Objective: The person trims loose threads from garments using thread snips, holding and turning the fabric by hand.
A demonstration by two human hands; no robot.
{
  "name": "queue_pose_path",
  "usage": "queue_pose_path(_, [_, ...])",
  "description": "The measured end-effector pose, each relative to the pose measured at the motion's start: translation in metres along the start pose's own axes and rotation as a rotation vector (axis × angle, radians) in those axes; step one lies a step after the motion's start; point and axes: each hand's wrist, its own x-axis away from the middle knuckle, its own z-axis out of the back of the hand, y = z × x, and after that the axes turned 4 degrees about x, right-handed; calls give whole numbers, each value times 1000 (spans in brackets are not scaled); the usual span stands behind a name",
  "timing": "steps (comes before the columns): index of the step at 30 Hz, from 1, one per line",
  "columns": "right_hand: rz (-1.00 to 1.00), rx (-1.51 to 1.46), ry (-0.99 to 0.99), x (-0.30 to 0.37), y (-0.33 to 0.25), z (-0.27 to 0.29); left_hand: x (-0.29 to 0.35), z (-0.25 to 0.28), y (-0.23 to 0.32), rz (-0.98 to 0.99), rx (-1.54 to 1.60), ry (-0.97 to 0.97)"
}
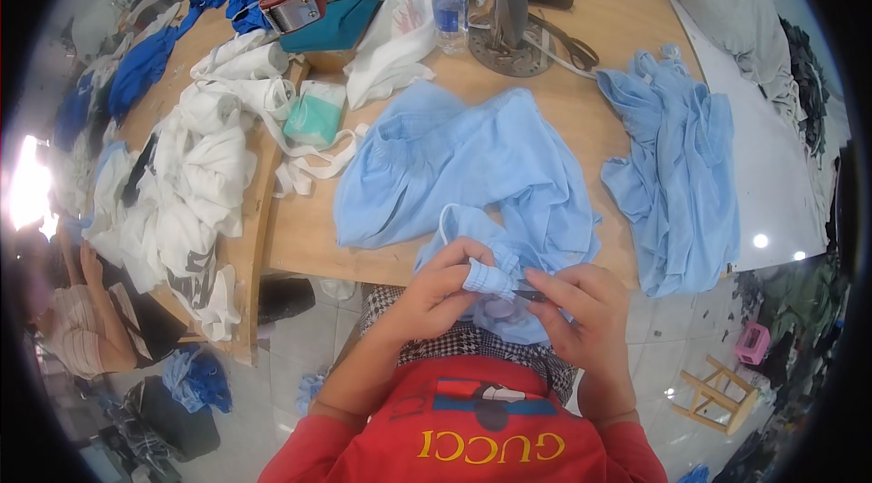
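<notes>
Nearest my remote view, the red shirt (363,451) bears yellow lettering (490,447), upside-down to me & big enough to read, though I don't transcribe it; a printed panel adjoins it. Just beyond, above the lap, both hands are occupied: L hand (438,294) pinches a gathered lt-blue band (489,279) betw. thumb & fingers; R hand (586,306) grips a small dark tool (530,295), prob. snips, its tip close to the band, contact unclear to me. The band belongs to a lt-blue garment (510,330), held at the near edge of the counter (304,242) w/ cloth drooping toward the lap; it seems to run on into the larger lt-blue heap (472,165) on the counter, but overlaps hide the join.

Handling (my est.): thin cloth, v. light, soft & limp, maybe a bit slippery, not fragile in the hands, tho' easily nicked by a blade. The gathered band is prob. elastic, hence thicker & springy. I'd take hold there, pinching its edge w/ fingertips clear of the tool, b/c loose panels fold & give poor purchase.

Farther off, L of the heap, a green-and-white packet (314,115) shows no writing I can make out; beyond it, the clear bottle (450,29) has a blue label, print too small to read
</notes>
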Motion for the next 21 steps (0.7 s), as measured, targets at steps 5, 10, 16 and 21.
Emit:
queue_pose_path(5, [2, -4, -12, -1, 2, 1, 1, 1, -2, -2, -26, -4])
queue_pose_path(10, [2, -8, -31, 0, 3, 3, 2, 1, -3, 13, -32, -4])
queue_pose_path(16, [-10, -61, -50, 0, 3, 2, 2, 1, -1, 6, -23, -18])
queue_pose_path(21, [-109, -247, -30, 4, 4, -6, 2, 0, 0, -4, -10, -13])
